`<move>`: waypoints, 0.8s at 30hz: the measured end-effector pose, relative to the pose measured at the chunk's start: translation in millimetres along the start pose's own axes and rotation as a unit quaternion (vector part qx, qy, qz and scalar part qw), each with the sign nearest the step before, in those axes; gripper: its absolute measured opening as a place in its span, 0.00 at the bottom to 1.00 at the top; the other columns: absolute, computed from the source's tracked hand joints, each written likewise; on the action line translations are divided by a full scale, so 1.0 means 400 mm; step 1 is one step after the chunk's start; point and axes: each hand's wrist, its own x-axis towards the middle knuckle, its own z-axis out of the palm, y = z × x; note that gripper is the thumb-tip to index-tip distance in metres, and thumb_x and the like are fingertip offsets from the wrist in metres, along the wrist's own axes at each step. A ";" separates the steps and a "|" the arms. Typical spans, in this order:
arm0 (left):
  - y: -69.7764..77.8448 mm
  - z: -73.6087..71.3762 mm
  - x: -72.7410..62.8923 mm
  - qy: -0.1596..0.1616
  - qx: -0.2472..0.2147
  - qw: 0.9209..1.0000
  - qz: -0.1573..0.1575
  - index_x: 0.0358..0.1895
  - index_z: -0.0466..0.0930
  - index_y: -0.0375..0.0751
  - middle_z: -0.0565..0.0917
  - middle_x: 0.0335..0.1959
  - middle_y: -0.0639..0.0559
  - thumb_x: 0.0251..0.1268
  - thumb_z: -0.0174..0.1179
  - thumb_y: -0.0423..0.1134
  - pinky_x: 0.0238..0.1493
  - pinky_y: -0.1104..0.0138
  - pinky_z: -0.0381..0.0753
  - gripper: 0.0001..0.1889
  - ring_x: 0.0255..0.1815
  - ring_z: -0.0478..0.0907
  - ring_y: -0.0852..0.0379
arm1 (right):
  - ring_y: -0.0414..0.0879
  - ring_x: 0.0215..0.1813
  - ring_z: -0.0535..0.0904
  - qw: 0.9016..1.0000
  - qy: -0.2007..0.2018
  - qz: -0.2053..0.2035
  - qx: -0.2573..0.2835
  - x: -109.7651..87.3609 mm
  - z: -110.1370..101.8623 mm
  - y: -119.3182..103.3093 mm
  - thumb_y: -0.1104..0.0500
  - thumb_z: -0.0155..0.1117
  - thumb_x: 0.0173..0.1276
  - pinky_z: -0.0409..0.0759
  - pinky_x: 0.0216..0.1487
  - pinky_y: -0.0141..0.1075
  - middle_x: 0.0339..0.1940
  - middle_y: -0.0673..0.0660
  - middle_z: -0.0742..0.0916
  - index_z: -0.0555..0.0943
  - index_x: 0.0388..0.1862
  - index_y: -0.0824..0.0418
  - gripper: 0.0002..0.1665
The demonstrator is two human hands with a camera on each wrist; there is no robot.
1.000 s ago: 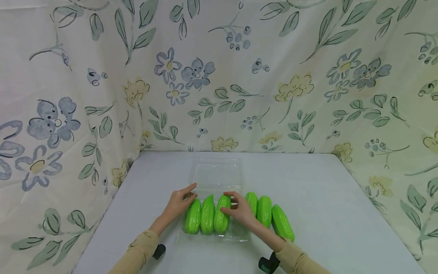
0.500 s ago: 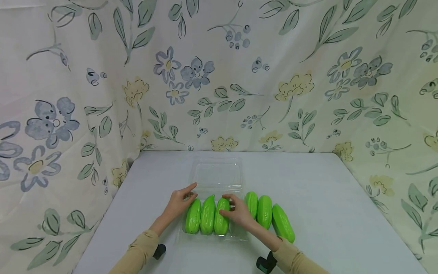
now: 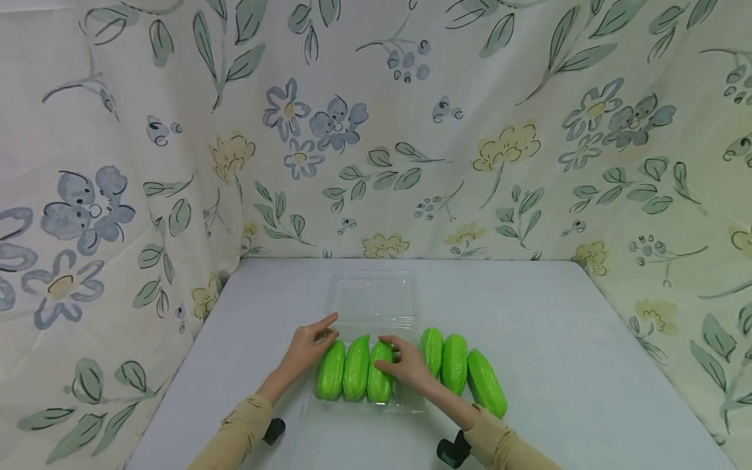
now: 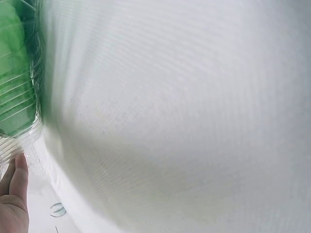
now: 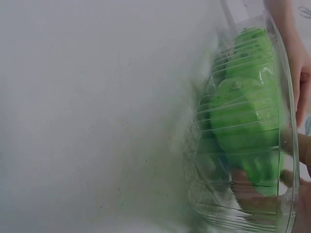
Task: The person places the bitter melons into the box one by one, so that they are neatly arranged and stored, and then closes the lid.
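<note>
A clear plastic clamshell box lies with its lid folded back. Inside, a left cucumber, bright green and plump, and a middle cucumber lie side by side. My right hand grips the third cucumber beside them, thumb and fingers around its upper part. The right wrist view shows green cucumbers through the ribbed wall, with fingers behind it. My left hand touches the box's back left corner, index finger extended; in the left wrist view, straight fingers meet the corner.
Several more green cucumbers lie on the white table, right of the box, partly behind my right hand. Black wrist cameras hang below both sleeves. A floral curtain surrounds the table's back and sides.
My right hand has shifted slightly left, and the third cucumber has settled a little lower beside the middle one. The left hand stays at the corner.
</note>
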 end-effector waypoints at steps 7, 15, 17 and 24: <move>0.004 -0.002 0.002 -0.001 -0.002 1.000 -0.007 0.60 0.76 0.34 0.88 0.38 0.43 0.62 0.63 0.34 0.40 0.60 0.83 0.22 0.36 0.85 0.55 | 0.64 0.46 0.81 1.000 0.003 -0.006 -0.028 0.006 0.005 0.006 0.58 0.67 0.62 0.83 0.39 0.45 0.51 0.72 0.81 0.72 0.63 0.69 0.32; 0.006 -0.002 0.000 0.000 0.002 1.000 -0.016 0.60 0.76 0.35 0.88 0.37 0.49 0.62 0.62 0.34 0.39 0.62 0.82 0.22 0.36 0.85 0.57 | 0.64 0.46 0.82 0.999 0.003 -0.008 -0.035 0.006 0.007 0.003 0.59 0.67 0.62 0.83 0.39 0.46 0.51 0.73 0.81 0.72 0.63 0.70 0.32; 0.004 0.000 0.000 0.001 0.002 1.000 -0.017 0.60 0.76 0.35 0.88 0.37 0.49 0.62 0.63 0.35 0.39 0.61 0.82 0.22 0.36 0.85 0.56 | 0.64 0.46 0.82 0.999 0.002 -0.007 -0.034 0.007 0.007 0.004 0.59 0.67 0.62 0.83 0.39 0.46 0.51 0.73 0.81 0.71 0.63 0.70 0.32; 0.004 0.002 0.000 0.002 0.003 1.000 -0.020 0.60 0.75 0.35 0.88 0.38 0.47 0.62 0.63 0.35 0.42 0.58 0.83 0.22 0.38 0.86 0.54 | 0.64 0.46 0.82 0.999 0.002 -0.009 -0.034 0.008 0.006 0.005 0.59 0.67 0.62 0.83 0.40 0.47 0.51 0.73 0.81 0.72 0.63 0.70 0.32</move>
